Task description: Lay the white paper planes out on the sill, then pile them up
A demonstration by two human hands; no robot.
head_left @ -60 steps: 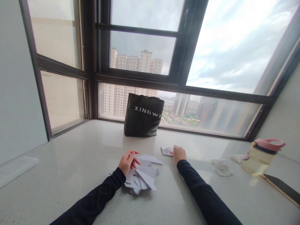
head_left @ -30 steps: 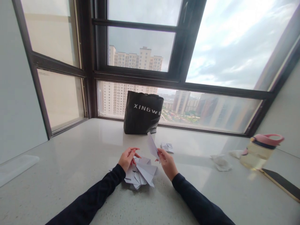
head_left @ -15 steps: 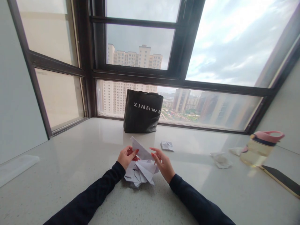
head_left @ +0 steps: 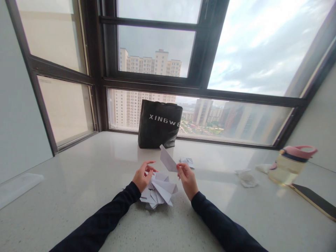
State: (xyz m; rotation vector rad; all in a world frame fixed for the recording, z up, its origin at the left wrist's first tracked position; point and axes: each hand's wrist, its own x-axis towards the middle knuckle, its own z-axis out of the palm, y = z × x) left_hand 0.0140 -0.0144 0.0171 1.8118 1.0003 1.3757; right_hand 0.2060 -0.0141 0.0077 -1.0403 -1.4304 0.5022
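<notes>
A folded piece of white paper [head_left: 168, 159] is pinched by its lower right corner between the thumb and fingers of my right hand [head_left: 188, 177]. It tilts up to the left, in front of the black bag. My left hand [head_left: 144, 175] has its fingers apart and holds nothing; it hovers at the upper left edge of a loose pile of folded white papers [head_left: 160, 191]. Whether its fingertips touch the pile I cannot tell. Behind my right hand lies a small stack of folded paper [head_left: 187, 162].
A black bag [head_left: 160, 129] with white lettering stands by the window. To the right are crumpled tissues [head_left: 247, 178], a bottle [head_left: 288, 168] with a pink lid, and a phone [head_left: 316, 201]. A whitish flat packet [head_left: 21, 187] lies at the left on the pale speckled counter [head_left: 86, 196].
My left hand has let go of the folded paper. My right hand now holds it alone, and the paper has moved right and slightly up, away from the left hand.
</notes>
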